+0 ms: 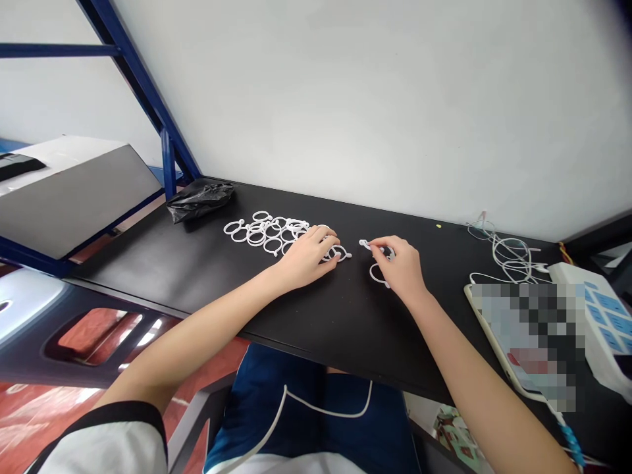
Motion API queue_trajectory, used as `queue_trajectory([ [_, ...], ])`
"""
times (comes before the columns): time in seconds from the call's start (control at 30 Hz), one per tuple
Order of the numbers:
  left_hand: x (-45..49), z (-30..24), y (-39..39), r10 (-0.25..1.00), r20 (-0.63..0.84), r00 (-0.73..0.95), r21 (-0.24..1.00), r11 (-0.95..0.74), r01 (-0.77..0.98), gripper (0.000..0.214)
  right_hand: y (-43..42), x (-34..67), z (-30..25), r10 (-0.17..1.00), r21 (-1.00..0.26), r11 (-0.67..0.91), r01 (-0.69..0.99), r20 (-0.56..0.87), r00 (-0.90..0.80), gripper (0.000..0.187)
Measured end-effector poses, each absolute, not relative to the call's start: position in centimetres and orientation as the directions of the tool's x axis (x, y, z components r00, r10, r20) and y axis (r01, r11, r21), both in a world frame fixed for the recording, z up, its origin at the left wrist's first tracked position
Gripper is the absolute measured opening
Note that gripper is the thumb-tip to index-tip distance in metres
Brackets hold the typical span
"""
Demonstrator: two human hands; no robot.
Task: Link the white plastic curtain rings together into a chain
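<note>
A pile of white curtain rings (273,230), each with a small eyelet, is spread over the middle of the black table (316,316). My left hand (311,253) rests at the pile's right end, fingers apart and lying over some rings, partly hiding them. To the right of the pile, my right hand (397,263) pinches a white curtain ring (364,244) between thumb and forefinger. Its eyelet end shows at the fingertips, and the hand hides much of the rest. Another white ring (378,274) shows just below those fingers, on or close to the tabletop.
A crumpled black plastic bag (200,201) lies at the back left. On the right are a phone (523,342), a tangle of white cable (513,253) and a white power strip (600,316). A white wall (375,99) rises behind the table.
</note>
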State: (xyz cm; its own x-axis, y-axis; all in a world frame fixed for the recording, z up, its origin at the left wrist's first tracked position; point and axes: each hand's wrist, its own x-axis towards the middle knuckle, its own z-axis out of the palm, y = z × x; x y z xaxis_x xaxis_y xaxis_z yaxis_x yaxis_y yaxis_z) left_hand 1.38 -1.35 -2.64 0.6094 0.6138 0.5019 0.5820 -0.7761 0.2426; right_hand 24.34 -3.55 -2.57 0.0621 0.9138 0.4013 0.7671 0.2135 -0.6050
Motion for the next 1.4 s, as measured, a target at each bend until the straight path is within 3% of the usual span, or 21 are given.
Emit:
queue_trajectory([
  [0.13, 1.4, -2.6, -1.4, 0.608, 0.502, 0.615, 0.246, -0.782, 0.572, 0.021, -3.4, 24.8, -2.0, 0.894, -0.73, 0.181, 0.659, 0.401, 0.198, 0.016],
  [0.23, 1.4, -2.5, -1.4, 0.607, 0.504, 0.614, 0.246, -0.783, 0.572, 0.021, -3.2, 25.1, -2.3, 0.919, -0.693, 0.16, 0.703, 0.364, 0.149, 0.02],
  [0.37, 1.4, -2.5, -1.4, 0.61, 0.502, 0.613, 0.244, -0.78, 0.576, 0.021, -3.0, 25.1, -3.1, 0.961, -0.547, 0.144, 0.825, 0.276, 0.016, 0.032],
  [0.43, 1.3, -2.6, -1.3, 0.608, 0.502, 0.615, 0.241, -0.781, 0.576, 0.021, -3.0, 25.1, -3.4, 0.963, -0.513, 0.159, 0.843, 0.268, -0.019, 0.028],
  [0.57, 1.4, -2.7, -1.3, 0.603, 0.51, 0.613, 0.239, -0.784, 0.572, 0.021, -3.0, 25.2, -3.5, 0.94, -0.552, 0.197, 0.81, 0.342, 0.004, 0.016],
  [0.73, 1.4, -2.5, -1.4, 0.607, 0.506, 0.613, 0.247, -0.783, 0.571, 0.021, -3.1, 25.3, -2.7, 0.933, -0.635, 0.167, 0.754, 0.349, 0.087, 0.014],
  [0.87, 1.3, -2.5, -1.4, 0.6, 0.503, 0.622, 0.25, -0.79, 0.56, 0.02, -2.8, 25.6, -2.0, 0.89, -0.844, 0.169, 0.509, 0.352, 0.289, 0.016],
  [0.97, 1.3, -2.5, -1.3, 0.6, 0.503, 0.623, 0.255, -0.791, 0.556, 0.021, -2.4, 25.7, -1.7, 0.867, -0.958, 0.156, 0.242, 0.25, 0.431, 0.018],
  [1.23, 1.3, -2.5, -1.3, 0.598, 0.502, 0.625, 0.25, -0.792, 0.557, 0.022, -2.2, 25.8, -0.9, 0.879, -0.994, 0.026, -0.109, -0.029, 0.477, 0.014],
  [1.4, 1.3, -2.6, -1.3, 0.595, 0.5, 0.629, 0.245, -0.794, 0.557, 0.021, -2.4, 25.4, -0.2, 0.871, -0.98, -0.038, -0.197, -0.129, 0.474, 0.006],
])
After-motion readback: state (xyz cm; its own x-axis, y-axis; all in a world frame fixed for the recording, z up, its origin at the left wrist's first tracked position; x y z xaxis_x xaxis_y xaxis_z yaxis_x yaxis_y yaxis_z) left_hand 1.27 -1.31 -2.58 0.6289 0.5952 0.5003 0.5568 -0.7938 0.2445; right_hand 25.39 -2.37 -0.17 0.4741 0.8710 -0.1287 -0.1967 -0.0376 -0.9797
